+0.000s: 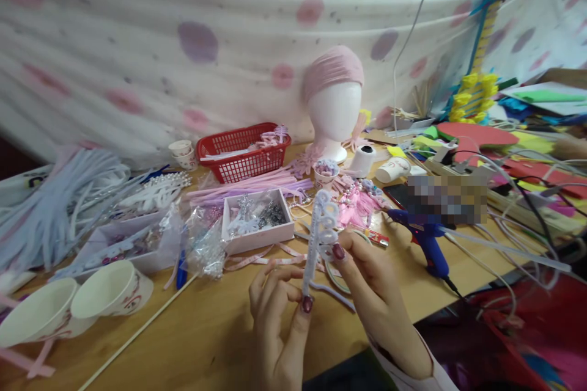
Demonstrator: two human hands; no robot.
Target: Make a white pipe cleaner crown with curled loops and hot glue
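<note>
Between my hands stands a pale lavender pipe cleaner (pixel 312 250), bent into a straight stem with several small loops along its right side. My left hand (pixel 282 311) pinches the lower end of the stem between thumb and fingers. Higher up, my right hand (pixel 373 284) grips the looped side near the lowest loop, thumb in front. A loose tail of the pipe cleaner runs down to the right, below the right hand's fingers. Behind it lie a pink measuring tape (pixel 266 258) and a white box (pixel 259 239) of small beads and ornaments.
A blue glue gun (pixel 428 244) with its cord lies to the right. At the back are a red basket (pixel 243 159) and a foam head (pixel 334 110) in a pink cap. Paper cups (pixel 112 293) and a thin stick (pixel 137 333) are at left, pipe-cleaner bundles (pixel 55 208) beyond.
</note>
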